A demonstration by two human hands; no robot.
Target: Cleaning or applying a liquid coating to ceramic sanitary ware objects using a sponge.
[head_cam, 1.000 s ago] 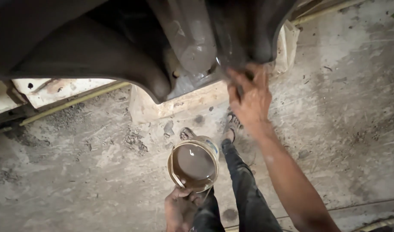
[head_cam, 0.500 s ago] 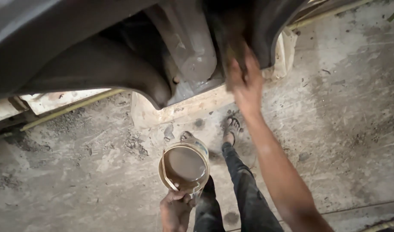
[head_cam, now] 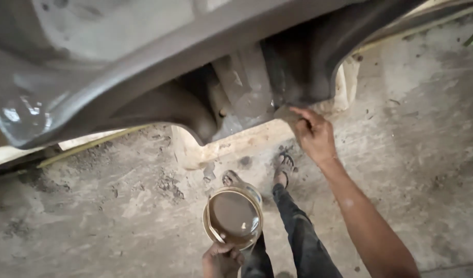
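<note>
- Lowest in the view, the left hand (head_cam: 222,259) is closed round the near rim of a round tin can of brown liquid (head_cam: 233,217), fingers curled tight on the edge and holding it out level in front of the body.
- The can's mouth faces straight up; the brown surface inside shines with a pale reflection, and a thin light strip runs along the inside of the left wall.
- Just beside the can to the right hang the person's dark trouser legs (head_cam: 298,242), and past the can two feet in sandals (head_cam: 284,167) stand on the floor.
- Out to the right, the bare forearm stretches up and away, and the right hand (head_cam: 313,135) is pressed against the lower edge of the metal overhead, fingers bent and closed on a small greyish pad or rag (head_cam: 284,113); what it is exactly, I cannot tell.
- That pad touches the dark curved inner wall of the grey vehicle body (head_cam: 144,46), right at the rim of the arch, well apart from the can.
- Further in, a pale dusty metal strut (head_cam: 244,85) sits in the shadowed hollow.
- Beneath it all lies the rough, stained concrete floor (head_cam: 107,206), with a cream-coloured sheet (head_cam: 236,146) spread under the arch.
</note>
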